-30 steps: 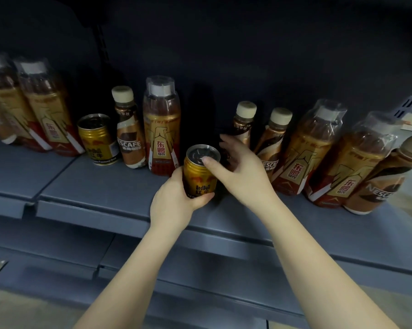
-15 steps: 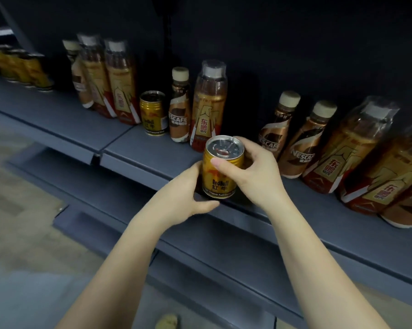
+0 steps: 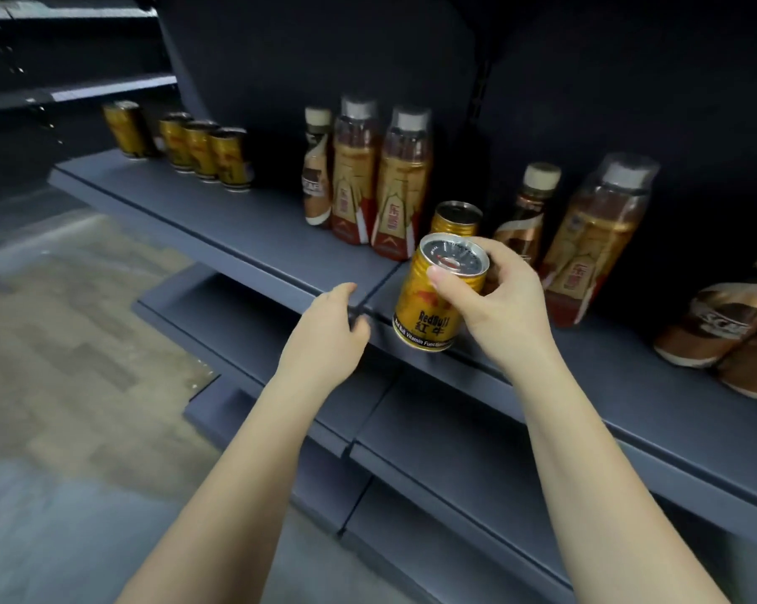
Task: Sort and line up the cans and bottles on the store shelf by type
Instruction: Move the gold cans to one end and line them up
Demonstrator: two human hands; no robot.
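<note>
The right hand gripped a gold can round its upper rim, thumb on the near side and fingers curled behind, holding it above the front edge of the grey shelf. The can stood nearly upright, its long axis tipped slightly, the silver lid toward the camera and the base down and to the left. The left hand held nothing; its fingers were loosely curled, just left of the can and apart from it, near the seam between two shelf panels.

Directly behind the held can stood a second can, its lower half hidden. Left of that stood two amber bottles side by side, with a coffee bottle touching them on the left. Right of the second can stood another coffee bottle, partly hidden by the right hand's fingers, and then a third amber bottle. At the far left a row of four cans stood blurred, their print unreadable. At the right edge more brown bottles were cut off by the frame. Lower shelves and floor lay below.
</note>
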